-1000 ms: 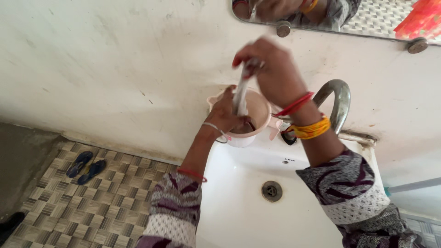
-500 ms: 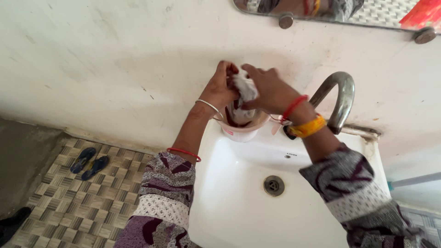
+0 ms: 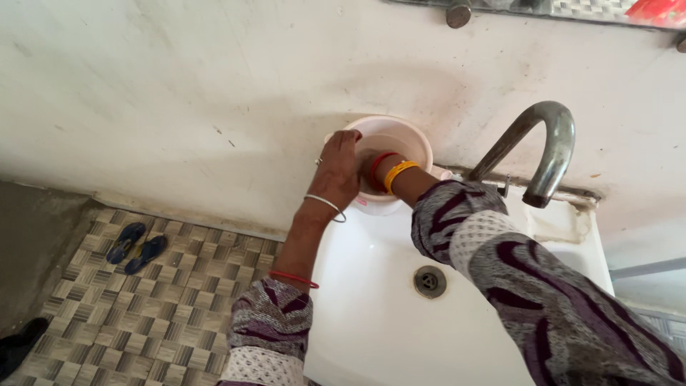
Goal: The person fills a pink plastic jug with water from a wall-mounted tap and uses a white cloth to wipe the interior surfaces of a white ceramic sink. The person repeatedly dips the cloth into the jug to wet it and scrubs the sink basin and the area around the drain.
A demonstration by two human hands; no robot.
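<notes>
Left hand (image 3: 339, 171) gripping the pink tub (image 3: 411, 139) rim, right hand (image 3: 366, 166) sunk inside — grip hidden, white sink (image 3: 371, 286) below, curved tap (image 3: 547, 146) beside.

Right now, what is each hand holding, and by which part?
The left hand grips the pale pink plastic tub by its near rim. The right hand is plunged inside the tub, hidden; what it holds cannot be told.
</notes>
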